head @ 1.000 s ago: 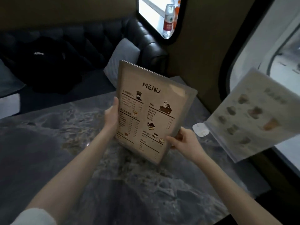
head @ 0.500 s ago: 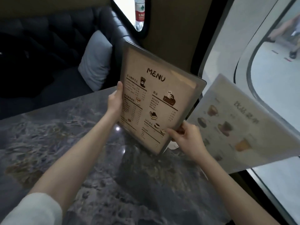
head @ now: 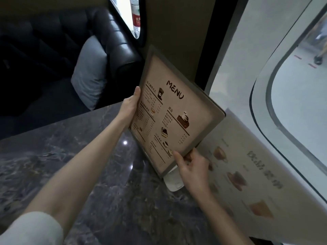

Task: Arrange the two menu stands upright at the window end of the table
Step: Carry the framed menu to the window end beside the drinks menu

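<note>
A beige menu stand headed "MENU" is held tilted, nearly upright, above the far end of the dark marble table. My left hand grips its left edge. My right hand pinches its lower right corner. A second menu stand with pale drink pictures stands upright along the window side, right of the first and partly behind my right hand.
A small white device lies on the table under the held menu's lower corner. The large window runs along the right. A black sofa with a grey cushion lies beyond the table, and a water bottle stands on the far sill.
Both hands have carried the MENU stand away from me toward the window end and the wall. The view has swung right, so the drinks menu now appears closer and lower.
</note>
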Demonstrator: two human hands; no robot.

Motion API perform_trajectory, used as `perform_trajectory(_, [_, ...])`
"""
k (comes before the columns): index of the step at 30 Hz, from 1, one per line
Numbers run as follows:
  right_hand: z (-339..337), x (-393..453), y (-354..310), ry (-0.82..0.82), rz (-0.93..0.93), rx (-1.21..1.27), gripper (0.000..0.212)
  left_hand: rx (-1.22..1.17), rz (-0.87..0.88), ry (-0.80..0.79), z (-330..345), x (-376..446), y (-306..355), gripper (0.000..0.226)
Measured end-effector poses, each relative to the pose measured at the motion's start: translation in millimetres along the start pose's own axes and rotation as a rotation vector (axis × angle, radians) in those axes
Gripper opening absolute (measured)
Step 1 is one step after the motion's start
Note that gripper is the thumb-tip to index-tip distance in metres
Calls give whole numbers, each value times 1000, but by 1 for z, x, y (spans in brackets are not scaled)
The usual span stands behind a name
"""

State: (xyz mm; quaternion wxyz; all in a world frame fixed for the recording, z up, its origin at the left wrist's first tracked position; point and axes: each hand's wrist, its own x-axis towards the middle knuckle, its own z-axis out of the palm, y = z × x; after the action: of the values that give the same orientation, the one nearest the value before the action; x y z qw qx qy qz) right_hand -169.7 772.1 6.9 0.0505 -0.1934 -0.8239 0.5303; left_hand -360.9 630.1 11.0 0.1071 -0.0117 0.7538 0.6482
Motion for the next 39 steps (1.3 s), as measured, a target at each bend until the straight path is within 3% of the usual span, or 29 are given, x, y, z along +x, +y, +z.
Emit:
perform_trajectory(24, [19, 24, 14, 6, -30, -14, 33, 49, -10, -207, 8, 39, -27, 55])
perform_trajectory(31, [15, 23, 10, -2, -25, -57, 35, 47, -59, -130, 20, 26, -15, 57])
perform_trajectory(39, [-4, 25, -14, -230, 140, -213, 40, 232, 24, 45, 27, -13, -28, 66])
